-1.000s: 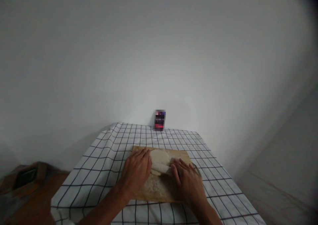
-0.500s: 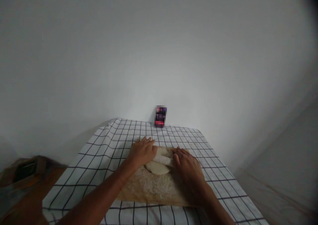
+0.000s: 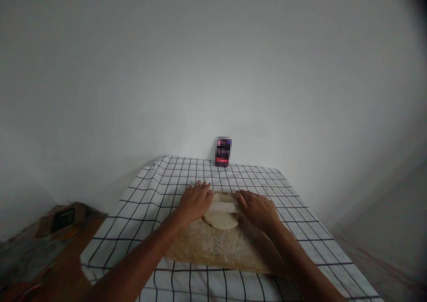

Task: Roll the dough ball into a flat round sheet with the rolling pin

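Note:
A pale rolling pin (image 3: 224,207) lies crosswise over a flat round of dough (image 3: 223,222) on a floured wooden board (image 3: 216,251). My left hand (image 3: 196,200) rests on the pin's left end, palm down, fingers stretched forward and slightly spread. On the other end lies my right hand (image 3: 257,207), its fingers reaching forward over the pin rather than wrapped round it. Both hands cover the pin's ends; only its middle shows. Dough is visible in front of and behind the pin.
A white cloth with black grid lines (image 3: 133,213) covers the table. At its far edge a blurred-out dark and red upright object (image 3: 223,152) leans near the pale wall (image 3: 213,70). An open cardboard box (image 3: 62,219) sits low at the left.
The view has shifted, so table and board appear slightly higher and further right. Both hands stay on the rolling pin, which now lies straighter across the dough.

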`<action>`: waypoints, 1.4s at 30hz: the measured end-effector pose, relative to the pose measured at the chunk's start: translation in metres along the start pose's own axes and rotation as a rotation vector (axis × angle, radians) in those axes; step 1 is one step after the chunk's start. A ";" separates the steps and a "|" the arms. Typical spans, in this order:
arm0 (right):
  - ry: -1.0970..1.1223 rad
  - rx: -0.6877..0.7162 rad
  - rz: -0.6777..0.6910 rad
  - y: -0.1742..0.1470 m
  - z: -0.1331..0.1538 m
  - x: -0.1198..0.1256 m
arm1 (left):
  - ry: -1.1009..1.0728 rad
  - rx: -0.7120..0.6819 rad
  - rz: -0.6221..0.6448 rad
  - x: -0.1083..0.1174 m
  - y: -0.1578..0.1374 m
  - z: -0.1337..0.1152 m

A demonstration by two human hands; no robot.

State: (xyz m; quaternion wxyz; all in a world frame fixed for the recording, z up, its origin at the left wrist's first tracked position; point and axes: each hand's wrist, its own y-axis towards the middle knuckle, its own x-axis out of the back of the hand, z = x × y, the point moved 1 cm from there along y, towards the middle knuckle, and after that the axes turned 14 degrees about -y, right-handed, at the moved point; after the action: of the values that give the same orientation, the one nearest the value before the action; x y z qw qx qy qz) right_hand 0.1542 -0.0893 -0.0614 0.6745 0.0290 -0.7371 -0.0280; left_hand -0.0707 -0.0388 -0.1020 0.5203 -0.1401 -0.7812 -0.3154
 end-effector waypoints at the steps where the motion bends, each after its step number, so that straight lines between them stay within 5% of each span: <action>1: -0.008 -0.011 0.011 -0.001 0.001 0.001 | 0.003 0.008 0.024 0.001 0.009 0.005; 5: -0.020 -0.020 0.010 -0.005 0.004 0.001 | 0.005 0.032 0.044 -0.003 0.024 0.015; 16: -0.027 0.127 0.000 0.002 -0.005 0.012 | 0.003 0.090 -0.168 -0.007 -0.028 -0.012; 24: -0.027 0.043 -0.006 -0.002 -0.001 0.000 | 0.017 0.148 -0.003 0.006 0.010 0.002; 32: -0.085 0.112 -0.031 -0.006 -0.001 0.010 | 0.022 0.139 -0.223 -0.002 -0.046 -0.029; 38: -0.134 0.091 0.011 -0.002 -0.001 0.007 | 0.011 0.194 -0.098 0.004 -0.016 -0.011; 42: -0.086 0.095 -0.044 0.001 0.000 0.005 | 0.042 0.115 -0.126 -0.004 -0.028 -0.018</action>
State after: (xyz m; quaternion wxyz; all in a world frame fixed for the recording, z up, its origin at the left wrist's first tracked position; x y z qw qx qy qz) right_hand 0.1542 -0.0885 -0.0564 0.6392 0.0759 -0.7652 -0.0089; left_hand -0.0714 -0.0715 -0.1112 0.5230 -0.0542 -0.7941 -0.3049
